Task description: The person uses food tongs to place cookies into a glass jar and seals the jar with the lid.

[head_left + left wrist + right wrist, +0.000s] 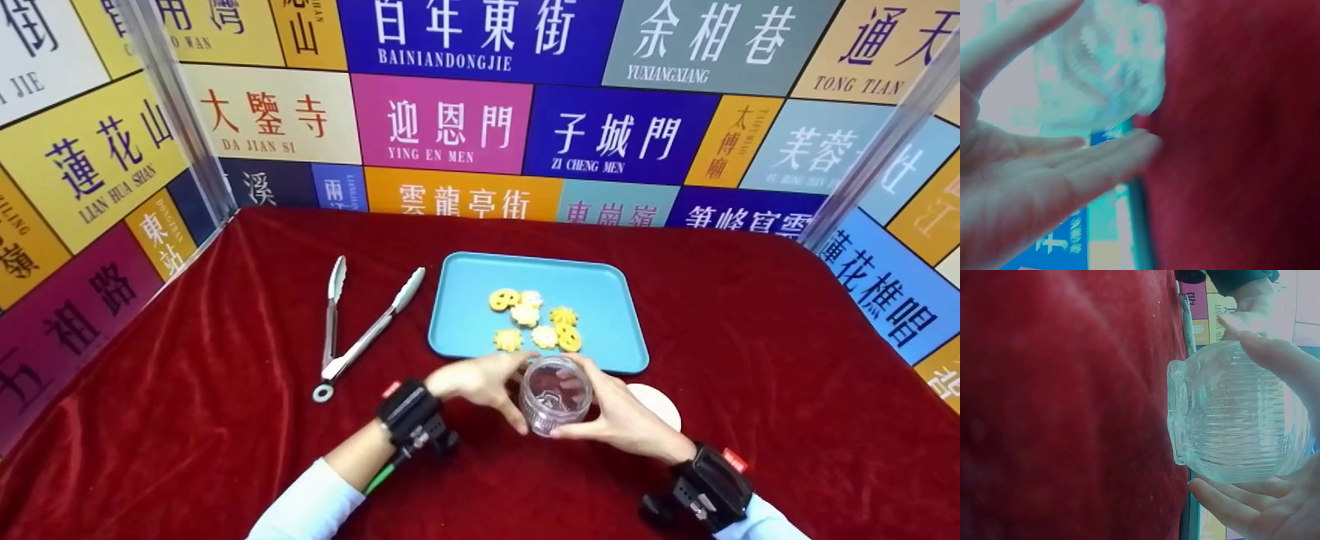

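A clear ribbed glass jar is upright at the tray's near edge, its open mouth facing up. My right hand grips its right side, thumb on the near side and fingers on the far side; the right wrist view also shows the jar. My left hand is at the jar's left side, thumb and fingers spread. Its fingers look extended in the left wrist view, where the jar is blurred. Whether they touch the glass is unclear. A white round disc lies partly behind my right hand.
Beyond the jar, a blue tray carries several yellow and pale biscuits. Spread metal tongs lie left of it. Red cloth covers the table, with panels of printed signs behind and at both sides.
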